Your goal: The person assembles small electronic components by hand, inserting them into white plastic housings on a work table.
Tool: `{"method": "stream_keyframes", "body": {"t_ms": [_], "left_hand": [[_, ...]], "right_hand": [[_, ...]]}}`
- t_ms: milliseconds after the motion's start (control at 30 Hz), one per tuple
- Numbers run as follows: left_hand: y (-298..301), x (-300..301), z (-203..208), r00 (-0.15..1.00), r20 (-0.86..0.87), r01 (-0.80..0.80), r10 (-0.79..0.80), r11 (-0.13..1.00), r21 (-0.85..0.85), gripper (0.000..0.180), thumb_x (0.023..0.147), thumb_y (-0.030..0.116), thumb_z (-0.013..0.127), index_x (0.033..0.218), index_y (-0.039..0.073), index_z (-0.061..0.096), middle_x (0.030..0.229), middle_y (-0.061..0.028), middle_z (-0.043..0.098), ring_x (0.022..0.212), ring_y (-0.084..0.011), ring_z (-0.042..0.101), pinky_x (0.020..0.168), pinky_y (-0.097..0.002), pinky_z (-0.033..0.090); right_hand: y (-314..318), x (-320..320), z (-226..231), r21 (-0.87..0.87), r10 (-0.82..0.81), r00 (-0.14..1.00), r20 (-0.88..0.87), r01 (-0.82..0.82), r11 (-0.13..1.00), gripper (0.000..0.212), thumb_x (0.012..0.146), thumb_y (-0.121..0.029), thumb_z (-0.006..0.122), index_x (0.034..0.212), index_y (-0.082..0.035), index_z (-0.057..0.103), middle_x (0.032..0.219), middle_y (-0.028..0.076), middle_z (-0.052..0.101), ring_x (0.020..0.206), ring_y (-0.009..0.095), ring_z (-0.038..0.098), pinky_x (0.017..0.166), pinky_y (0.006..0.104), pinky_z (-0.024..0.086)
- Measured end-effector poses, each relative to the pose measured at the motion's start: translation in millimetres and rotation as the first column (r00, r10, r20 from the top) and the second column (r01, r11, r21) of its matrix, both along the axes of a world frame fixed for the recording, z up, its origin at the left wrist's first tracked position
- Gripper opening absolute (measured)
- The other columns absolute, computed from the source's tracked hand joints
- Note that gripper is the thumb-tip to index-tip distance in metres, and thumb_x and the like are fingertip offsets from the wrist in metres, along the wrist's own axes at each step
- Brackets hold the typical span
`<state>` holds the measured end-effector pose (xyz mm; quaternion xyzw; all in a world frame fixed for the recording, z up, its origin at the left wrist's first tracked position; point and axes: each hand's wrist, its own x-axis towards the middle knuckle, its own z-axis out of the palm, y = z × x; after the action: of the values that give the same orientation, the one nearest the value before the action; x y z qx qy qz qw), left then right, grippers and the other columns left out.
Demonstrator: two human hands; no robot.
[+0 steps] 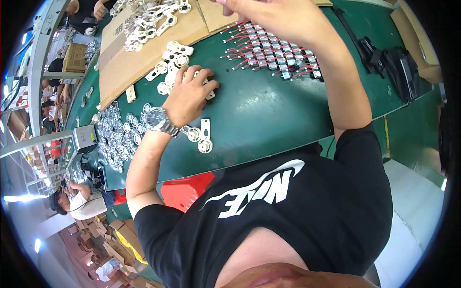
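My left hand [189, 96], with a metal watch on its wrist, rests over a small cluster of cream plastic parts [175, 55] on the green table. Its fingers are bent and spread, with bits of cream plastic showing beneath and between them. Beside that wrist lie two more cream parts with round ends [205, 137]. My right hand [278, 17] reaches across the far side, above rows of small motors with red wires [269, 53]. Its fingertips run off the upper edge, so whether it holds anything is hidden.
Cardboard [113, 62] on the table carries a heap of cream parts. Shiny round parts [115, 137] are piled at the left, by a grey metal box [85, 139]. Black straps [401, 72] and a carton [418, 43] are at the right. A red stool [187, 192] stands below the table edge.
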<state>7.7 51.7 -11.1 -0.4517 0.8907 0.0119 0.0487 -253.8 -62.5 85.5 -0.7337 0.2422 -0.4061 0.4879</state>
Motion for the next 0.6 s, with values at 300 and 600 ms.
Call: {"method": "stream_keyframes", "body": {"t_ms": [300,600], "left_hand": [[-17.9,8.7,-27.3,0.977,-0.210,-0.078,0.047,0.987,-0.143,0.037,0.085,-0.002,0.063,0.120,0.009,0.061,0.124,-0.0123,0.065,0.125,-0.0325,0.058,0.107,-0.0440,0.045],[-51.1,13.3,-26.2,0.356,-0.886,-0.243,0.298,0.945,0.220,0.027,0.105,0.003,0.057,0.132,0.002,0.052,0.127,-0.0142,0.072,0.111,-0.0239,0.071,0.095,-0.0344,0.056]], "right_hand": [[8.7,-42.7,-17.2,-0.192,-0.066,0.897,-0.437,-0.021,0.981,0.024,0.101,-0.018,0.066,0.108,0.004,0.072,0.096,0.010,0.075,0.080,0.019,0.068,0.070,0.0324,0.053],[25.9,-101.8,-129.5,-0.503,-0.305,0.669,-0.677,-0.118,0.856,0.031,0.081,0.001,0.077,0.110,-0.004,0.069,0.111,0.011,0.060,0.107,0.032,0.060,0.091,0.0449,0.051]]}}
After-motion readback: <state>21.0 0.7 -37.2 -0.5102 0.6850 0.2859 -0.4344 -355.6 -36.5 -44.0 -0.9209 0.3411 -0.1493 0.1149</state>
